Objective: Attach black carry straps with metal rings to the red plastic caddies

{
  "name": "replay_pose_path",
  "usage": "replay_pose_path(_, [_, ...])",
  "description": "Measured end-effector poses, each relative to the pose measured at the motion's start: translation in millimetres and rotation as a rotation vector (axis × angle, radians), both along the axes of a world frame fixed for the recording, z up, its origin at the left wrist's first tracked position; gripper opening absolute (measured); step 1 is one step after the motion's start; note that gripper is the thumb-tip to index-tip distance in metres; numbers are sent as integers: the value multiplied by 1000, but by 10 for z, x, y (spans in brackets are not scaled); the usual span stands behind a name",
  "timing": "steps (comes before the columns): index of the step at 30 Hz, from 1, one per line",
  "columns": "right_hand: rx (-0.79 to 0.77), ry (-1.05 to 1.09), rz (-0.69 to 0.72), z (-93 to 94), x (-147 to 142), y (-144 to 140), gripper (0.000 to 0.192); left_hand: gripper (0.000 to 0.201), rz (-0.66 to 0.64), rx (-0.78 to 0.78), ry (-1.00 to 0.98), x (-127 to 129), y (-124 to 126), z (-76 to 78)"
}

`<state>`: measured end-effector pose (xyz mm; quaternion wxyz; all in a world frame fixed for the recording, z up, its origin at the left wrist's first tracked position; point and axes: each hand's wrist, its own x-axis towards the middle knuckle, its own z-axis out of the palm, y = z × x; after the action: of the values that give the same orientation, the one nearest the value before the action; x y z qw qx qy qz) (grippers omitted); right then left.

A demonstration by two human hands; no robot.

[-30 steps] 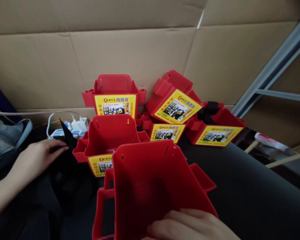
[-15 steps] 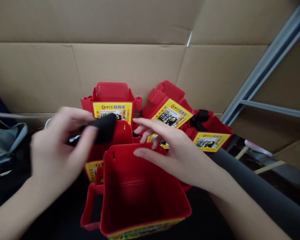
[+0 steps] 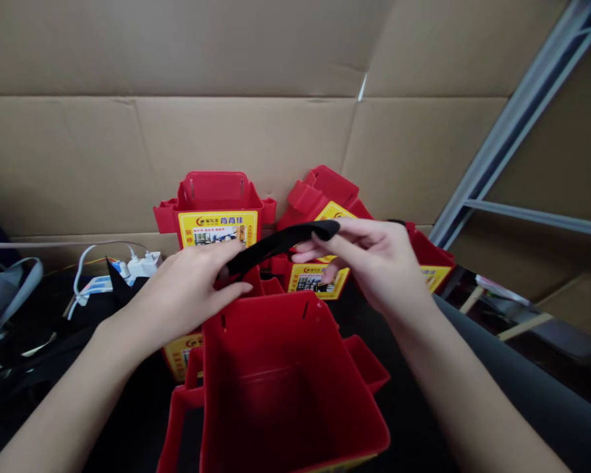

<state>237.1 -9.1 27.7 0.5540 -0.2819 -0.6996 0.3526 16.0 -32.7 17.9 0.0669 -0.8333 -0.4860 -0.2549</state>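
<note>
Fabric strap (image 3: 280, 242), black and matte, arches between two bare hands, gripped at both sides: the left hand (image 3: 197, 276) has it tucked between fingers and thumb, its end there hidden, while the right hand (image 3: 374, 259) pinches the other side between thumb and forefinger, where the cloth bends into a rounded fold. Just below the grip stands the front bin (image 3: 276, 335), smooth red plastic, deep and roughly square-mouthed, with a loop-like holder on its left and a pocket on its right; two narrow slots pierce its raised back wall, and the strap hangs above that wall, apart from it. Under the left hand, a second bin (image 3: 180, 358) is mostly covered, part of its yellow label showing. Past the strap, a lower bin (image 3: 318, 279) sits close behind the right hand's fingers, with a tilted bin (image 3: 332, 187) above it, and a right-hand bin (image 3: 431, 253) is partly hidden by that same hand. Beyond the left hand, a back bin (image 3: 217, 187) stands upright with a glossy printed label. Left of the grip lie a white power strip (image 3: 98, 286) and peaked black cloth (image 3: 118, 279). Farthest off, creased brown cardboard (image 3: 201, 131) rises behind everything, beside a slanting grey frame (image 3: 502, 125) to the grip's right.
</note>
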Motion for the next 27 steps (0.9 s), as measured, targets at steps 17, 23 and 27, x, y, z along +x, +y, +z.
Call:
replay_pose_path(17, [5,271,-561,298,1001,354,30,17,219,-241,356,-459,18,163])
replay_pose_path(23, [36,22,-830,268,1095,408,37,26,201,-38,281,-507,25,180])
replay_pose_path(27, [116,-410,-905,242,768,156,37,16,83,197,153,-296,-35,146])
